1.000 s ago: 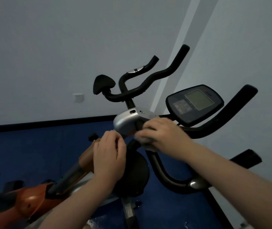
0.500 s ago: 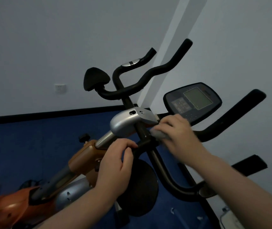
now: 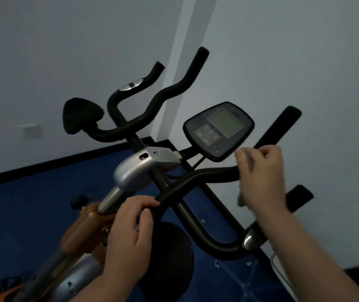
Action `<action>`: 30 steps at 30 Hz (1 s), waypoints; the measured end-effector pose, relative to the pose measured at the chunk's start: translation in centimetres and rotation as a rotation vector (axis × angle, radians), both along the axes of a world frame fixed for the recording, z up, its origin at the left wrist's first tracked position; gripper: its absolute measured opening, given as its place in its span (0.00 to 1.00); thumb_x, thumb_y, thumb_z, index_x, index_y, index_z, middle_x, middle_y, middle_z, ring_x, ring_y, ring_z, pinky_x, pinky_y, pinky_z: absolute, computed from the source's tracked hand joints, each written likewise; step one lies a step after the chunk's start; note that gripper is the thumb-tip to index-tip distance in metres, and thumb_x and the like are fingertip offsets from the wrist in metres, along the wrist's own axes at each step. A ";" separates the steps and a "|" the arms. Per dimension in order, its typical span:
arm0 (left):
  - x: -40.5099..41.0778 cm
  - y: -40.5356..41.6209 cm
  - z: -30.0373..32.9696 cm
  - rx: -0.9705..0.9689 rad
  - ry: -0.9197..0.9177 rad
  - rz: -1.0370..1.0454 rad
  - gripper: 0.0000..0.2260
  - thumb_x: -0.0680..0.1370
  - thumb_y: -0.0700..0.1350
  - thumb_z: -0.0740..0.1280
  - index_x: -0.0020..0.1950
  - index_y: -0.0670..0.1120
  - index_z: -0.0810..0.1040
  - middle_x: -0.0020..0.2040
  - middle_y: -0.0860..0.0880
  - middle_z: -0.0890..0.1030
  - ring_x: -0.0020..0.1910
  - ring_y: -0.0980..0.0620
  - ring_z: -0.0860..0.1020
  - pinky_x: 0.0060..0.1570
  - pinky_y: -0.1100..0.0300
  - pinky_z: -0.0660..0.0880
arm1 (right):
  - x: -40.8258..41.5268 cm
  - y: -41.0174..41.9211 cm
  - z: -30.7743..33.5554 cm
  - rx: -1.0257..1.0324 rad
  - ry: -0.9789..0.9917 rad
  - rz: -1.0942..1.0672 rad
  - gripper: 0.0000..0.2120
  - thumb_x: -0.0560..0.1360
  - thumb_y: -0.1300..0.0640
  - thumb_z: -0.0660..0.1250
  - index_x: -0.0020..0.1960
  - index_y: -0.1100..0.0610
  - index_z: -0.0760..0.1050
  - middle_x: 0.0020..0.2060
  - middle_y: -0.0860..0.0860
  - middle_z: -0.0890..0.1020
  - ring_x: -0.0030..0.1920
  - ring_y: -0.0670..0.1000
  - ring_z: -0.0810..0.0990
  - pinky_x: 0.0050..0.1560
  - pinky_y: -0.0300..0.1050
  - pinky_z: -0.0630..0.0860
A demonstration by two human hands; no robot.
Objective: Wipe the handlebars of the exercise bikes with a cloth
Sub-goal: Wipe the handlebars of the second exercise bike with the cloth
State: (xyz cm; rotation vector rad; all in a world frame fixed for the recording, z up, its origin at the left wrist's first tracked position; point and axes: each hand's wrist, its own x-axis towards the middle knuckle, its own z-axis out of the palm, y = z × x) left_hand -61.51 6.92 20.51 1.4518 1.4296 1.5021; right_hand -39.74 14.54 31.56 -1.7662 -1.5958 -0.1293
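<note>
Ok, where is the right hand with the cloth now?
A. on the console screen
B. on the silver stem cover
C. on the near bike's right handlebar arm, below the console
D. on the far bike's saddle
C: the right hand presses the cloth around the near handlebar, just below the console.

Both forearms bare to the frame edge, no sleeves, left hand (image 3: pixel 128 232) and right hand (image 3: pixel 261 177) without gloves, rings or watch; right hand motion-blurred.

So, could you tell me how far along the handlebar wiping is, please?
Nothing visibly marks wiped sections. In hand: the right hand presses a grey cloth on the near handlebar while the left hand grips its other side. Seemingly left: the far bike's handlebars.
</note>
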 end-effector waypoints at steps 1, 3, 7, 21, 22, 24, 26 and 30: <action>0.0 0.0 0.0 0.005 -0.005 -0.005 0.12 0.76 0.51 0.54 0.48 0.57 0.77 0.50 0.59 0.78 0.55 0.58 0.77 0.51 0.63 0.70 | -1.5 -0.4 -1.1 0.021 0.003 -0.015 0.14 0.78 0.50 0.62 0.52 0.60 0.79 0.49 0.49 0.68 0.49 0.53 0.73 0.46 0.41 0.70; -0.1 0.1 -0.1 0.008 -0.013 -0.015 0.12 0.76 0.51 0.54 0.48 0.57 0.77 0.51 0.59 0.78 0.56 0.57 0.77 0.52 0.61 0.70 | -4.7 -1.5 -3.1 0.061 -0.053 0.006 0.10 0.78 0.56 0.64 0.53 0.60 0.80 0.50 0.52 0.72 0.50 0.47 0.68 0.44 0.29 0.62; -0.1 0.1 0.0 0.008 -0.001 -0.034 0.11 0.77 0.51 0.54 0.48 0.57 0.77 0.50 0.59 0.78 0.56 0.57 0.76 0.53 0.62 0.71 | -4.1 -1.2 -1.8 -0.046 -0.051 0.222 0.11 0.77 0.54 0.66 0.57 0.54 0.80 0.50 0.46 0.71 0.49 0.43 0.70 0.47 0.26 0.64; 0.0 -0.2 0.0 -0.040 -0.070 -0.013 0.09 0.76 0.54 0.55 0.47 0.58 0.75 0.49 0.59 0.79 0.54 0.57 0.77 0.50 0.58 0.73 | -4.3 -1.1 -1.2 0.050 -0.019 0.115 0.09 0.73 0.55 0.70 0.53 0.54 0.82 0.48 0.50 0.77 0.49 0.49 0.75 0.50 0.37 0.69; 0.0 -0.3 0.0 -0.047 -0.089 -0.004 0.08 0.76 0.54 0.56 0.46 0.58 0.74 0.49 0.59 0.79 0.54 0.57 0.78 0.49 0.59 0.72 | -4.9 -1.5 -1.8 0.059 -0.015 0.057 0.10 0.74 0.55 0.70 0.54 0.55 0.81 0.48 0.50 0.77 0.49 0.50 0.76 0.49 0.40 0.71; 0.1 -0.3 -0.1 -0.049 -0.127 0.007 0.07 0.75 0.54 0.57 0.44 0.58 0.74 0.49 0.59 0.79 0.52 0.57 0.78 0.47 0.58 0.72 | -7.5 -2.9 -3.5 0.011 -0.044 0.147 0.10 0.74 0.54 0.70 0.54 0.54 0.81 0.48 0.49 0.77 0.47 0.47 0.75 0.48 0.40 0.73; 0.1 -0.3 -0.1 -0.046 -0.157 -0.001 0.06 0.75 0.54 0.58 0.44 0.57 0.74 0.48 0.57 0.80 0.50 0.56 0.79 0.46 0.56 0.74 | -8.9 -4.1 -4.3 -0.097 -0.055 0.387 0.10 0.72 0.54 0.71 0.54 0.52 0.81 0.48 0.48 0.77 0.47 0.43 0.75 0.47 0.35 0.73; 0.0 -0.4 0.0 -0.056 -0.174 0.004 0.07 0.75 0.54 0.59 0.43 0.55 0.74 0.47 0.56 0.80 0.47 0.54 0.79 0.44 0.56 0.74 | -6.0 -1.8 -1.4 -0.066 -0.029 0.361 0.09 0.72 0.55 0.72 0.52 0.51 0.83 0.45 0.47 0.77 0.46 0.45 0.75 0.49 0.37 0.72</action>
